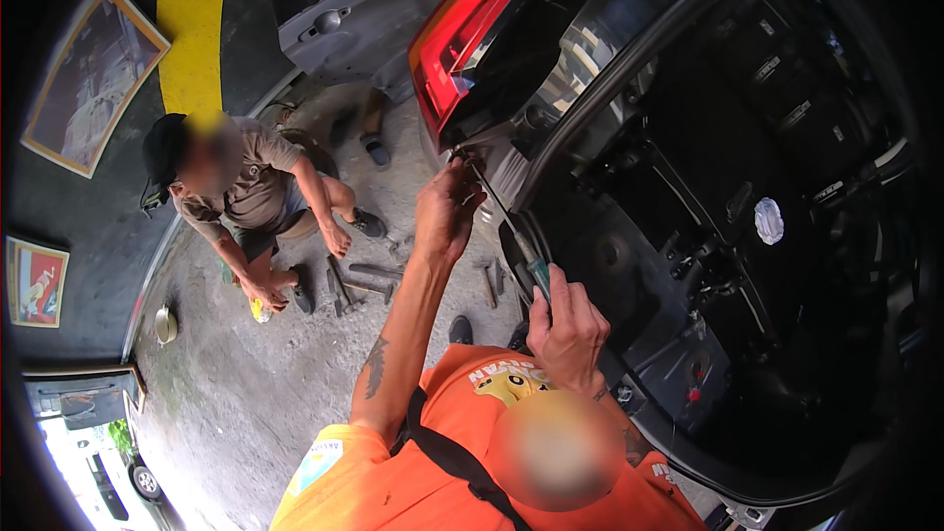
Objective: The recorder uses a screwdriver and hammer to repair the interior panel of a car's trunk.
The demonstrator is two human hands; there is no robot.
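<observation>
My right hand (570, 327) is wrapped around the green handle of a screwdriver (538, 268). Its long thin shaft slants up and left toward the lower corner of a red tail light (442, 69) on the car body. Close under that corner, my left hand (449, 208) is raised with its fingers closed in a pinch beside the shaft's far end. What those fingers hold is too small to make out, and the screwdriver's tip cannot be seen clearly.
The car's open rear (629, 265) with its dark interior fills the right side. A person (246, 177) in a brown shirt squats at the left. Hammers (341, 285) and other tools lie on the concrete floor (246, 393). A grey door panel (344, 25) stands at the back.
</observation>
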